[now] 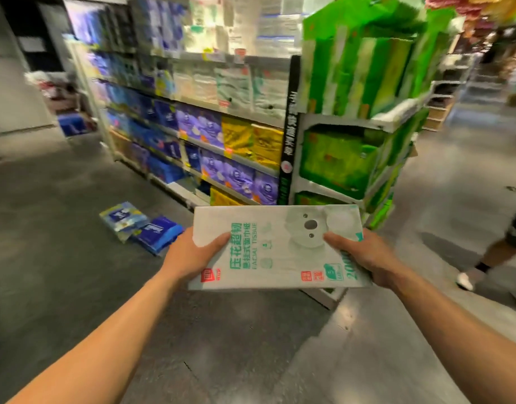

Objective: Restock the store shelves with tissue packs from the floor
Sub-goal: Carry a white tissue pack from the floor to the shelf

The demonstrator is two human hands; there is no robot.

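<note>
A white tissue pack (268,246) with green lettering and a koala picture is held flat in front of me, above the floor. My left hand (192,252) grips its left end, thumb on top. My right hand (359,252) grips its right end the same way. Two blue tissue packs (140,225) lie on the grey floor to the left, near the foot of the shelves. The store shelves (198,112) stand behind, stocked with blue, purple, yellow and white packs.
A green end display (353,112) of tissue packs stands just beyond the held pack. A person's leg and white shoe (466,278) are at the right edge. Grey floor (61,228) stretches left; boxes (70,123) sit at the far left.
</note>
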